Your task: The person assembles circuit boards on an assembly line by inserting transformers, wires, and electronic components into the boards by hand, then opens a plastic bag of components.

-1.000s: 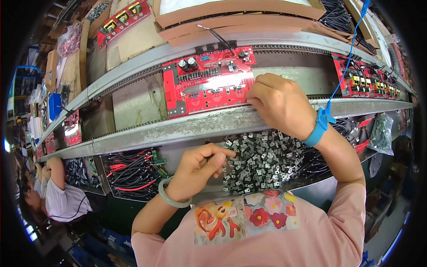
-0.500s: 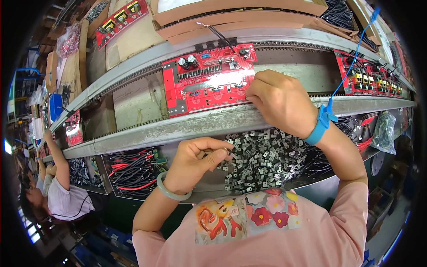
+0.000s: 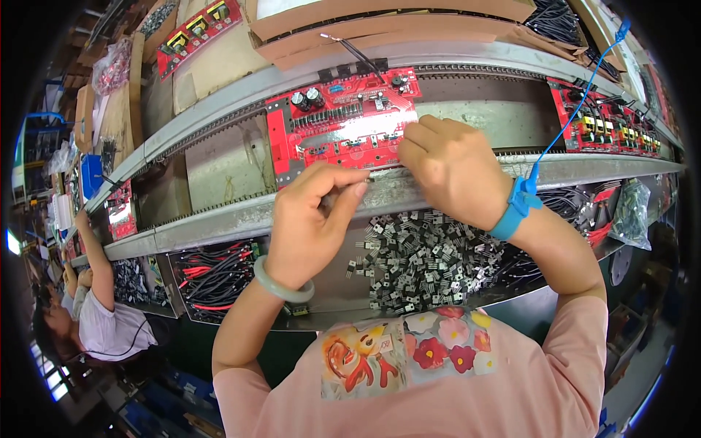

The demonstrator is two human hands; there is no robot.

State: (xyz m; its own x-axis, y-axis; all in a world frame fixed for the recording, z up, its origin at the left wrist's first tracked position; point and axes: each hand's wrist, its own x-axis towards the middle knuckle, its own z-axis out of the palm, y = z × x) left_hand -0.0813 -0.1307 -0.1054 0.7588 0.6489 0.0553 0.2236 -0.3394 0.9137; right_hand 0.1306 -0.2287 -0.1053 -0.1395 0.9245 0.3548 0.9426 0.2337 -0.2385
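Note:
A red circuit board (image 3: 321, 155) lies between two metal rails, carrying capacitors and rows of small parts. My right hand (image 3: 453, 164) is at the board's lower right corner, its fingers closed and bent down; what is in them is hidden. My left hand (image 3: 310, 219) hovers over the near rail by the board's front edge, thumb and forefinger pinched on a small dark piece, seemingly a transistor (image 3: 370, 177). Below both hands a heap of black three-legged transistors (image 3: 431, 259) lies in a metal tray. A blue wrist strap (image 3: 517, 210) with a cord circles my right wrist.
Left of the heap is a bin of black and red cables (image 3: 215, 277). Another red board (image 3: 610, 124) sits farther right between the rails. Cardboard boxes (image 3: 394, 36) stand behind the far rail (image 3: 467, 57). Beyond the left end a co-worker in a white shirt (image 3: 109, 325) sits.
My left hand has lifted from the edge of the transistor heap up to the near rail, beside the board. My right hand has shifted slightly left along the board's edge.

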